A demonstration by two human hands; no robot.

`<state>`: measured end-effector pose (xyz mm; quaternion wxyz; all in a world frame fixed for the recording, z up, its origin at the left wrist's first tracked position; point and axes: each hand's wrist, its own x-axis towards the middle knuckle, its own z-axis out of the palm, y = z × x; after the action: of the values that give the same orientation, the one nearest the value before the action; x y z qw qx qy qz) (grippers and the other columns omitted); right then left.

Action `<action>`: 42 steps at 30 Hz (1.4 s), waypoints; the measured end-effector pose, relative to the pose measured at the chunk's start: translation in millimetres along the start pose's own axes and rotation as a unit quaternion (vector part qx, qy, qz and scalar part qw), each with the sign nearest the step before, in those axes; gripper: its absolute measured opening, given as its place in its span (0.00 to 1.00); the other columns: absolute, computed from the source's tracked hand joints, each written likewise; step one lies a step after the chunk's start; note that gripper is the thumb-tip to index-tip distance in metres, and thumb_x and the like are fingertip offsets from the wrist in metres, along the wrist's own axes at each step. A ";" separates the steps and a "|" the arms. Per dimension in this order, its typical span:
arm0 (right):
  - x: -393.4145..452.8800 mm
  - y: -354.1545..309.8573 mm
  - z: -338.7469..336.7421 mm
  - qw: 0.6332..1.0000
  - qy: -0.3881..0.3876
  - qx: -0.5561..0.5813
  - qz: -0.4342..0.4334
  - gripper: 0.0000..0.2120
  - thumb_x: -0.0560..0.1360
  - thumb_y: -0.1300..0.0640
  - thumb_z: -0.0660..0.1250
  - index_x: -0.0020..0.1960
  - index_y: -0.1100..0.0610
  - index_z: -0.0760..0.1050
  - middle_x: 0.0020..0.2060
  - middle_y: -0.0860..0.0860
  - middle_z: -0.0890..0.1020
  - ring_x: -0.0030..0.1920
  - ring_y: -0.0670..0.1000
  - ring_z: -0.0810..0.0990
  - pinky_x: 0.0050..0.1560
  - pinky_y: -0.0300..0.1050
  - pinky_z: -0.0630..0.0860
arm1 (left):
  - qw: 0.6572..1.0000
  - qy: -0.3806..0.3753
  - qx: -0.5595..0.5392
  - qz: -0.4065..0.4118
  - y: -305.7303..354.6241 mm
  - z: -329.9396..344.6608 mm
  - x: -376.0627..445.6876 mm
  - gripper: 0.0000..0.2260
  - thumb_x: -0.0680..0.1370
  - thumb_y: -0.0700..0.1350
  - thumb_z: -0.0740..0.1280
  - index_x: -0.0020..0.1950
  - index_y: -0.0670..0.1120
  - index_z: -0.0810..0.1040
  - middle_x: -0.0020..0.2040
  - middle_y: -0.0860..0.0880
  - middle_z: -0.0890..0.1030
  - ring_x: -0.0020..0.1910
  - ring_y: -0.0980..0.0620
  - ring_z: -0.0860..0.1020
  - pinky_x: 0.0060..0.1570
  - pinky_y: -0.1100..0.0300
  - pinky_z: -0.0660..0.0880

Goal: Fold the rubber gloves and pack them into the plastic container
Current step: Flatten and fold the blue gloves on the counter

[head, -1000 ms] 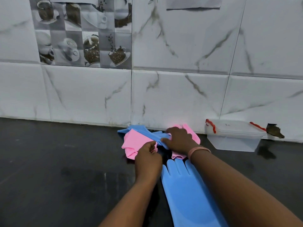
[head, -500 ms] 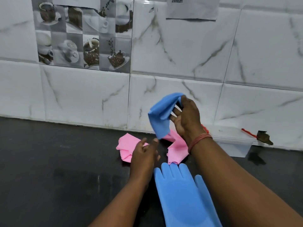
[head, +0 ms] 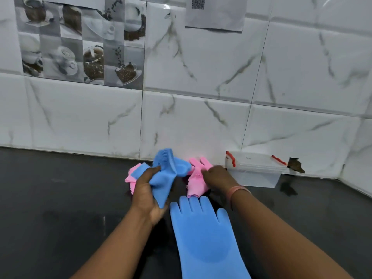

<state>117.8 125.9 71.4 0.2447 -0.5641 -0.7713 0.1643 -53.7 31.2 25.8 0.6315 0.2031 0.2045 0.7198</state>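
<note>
My left hand point(head: 147, 196) grips a crumpled blue rubber glove point(head: 168, 174), lifted just off the black counter point(head: 60, 218). A second blue glove point(head: 203, 236) lies flat in front of me, fingers pointing to the wall. One pink glove point(head: 131, 177) lies behind my left hand, mostly hidden. My right hand point(head: 218, 178) rests on another pink glove point(head: 196, 182), fingers curled on it. The clear plastic container point(head: 254, 172) with red clips stands against the wall, to the right of my right hand, its lid on.
A white marble-tiled wall point(head: 201, 117) closes off the back of the counter and turns a corner at the far right. A small dark brown scrap point(head: 295, 165) lies by the wall, right of the container.
The blue glove passed from my raised right hand into my left hand and came down to the counter. My right hand dropped onto the right pink glove.
</note>
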 end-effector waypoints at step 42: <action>-122.4 30.8 -24.9 0.685 -0.112 0.717 -0.067 0.12 0.72 0.64 0.71 0.55 0.65 0.82 0.69 0.52 0.77 0.64 0.61 0.80 0.59 0.55 0.79 | 0.949 -0.116 0.291 -0.019 -38.5 33.6 -53.1 0.25 0.70 0.48 0.80 0.65 0.44 0.80 0.60 0.42 0.85 0.55 0.40 0.85 0.59 0.42 0.80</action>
<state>186.0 18.5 52.2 0.4969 -0.1412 -0.4759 0.7118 3.0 -15.6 30.9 0.5777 0.4567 0.3342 0.5882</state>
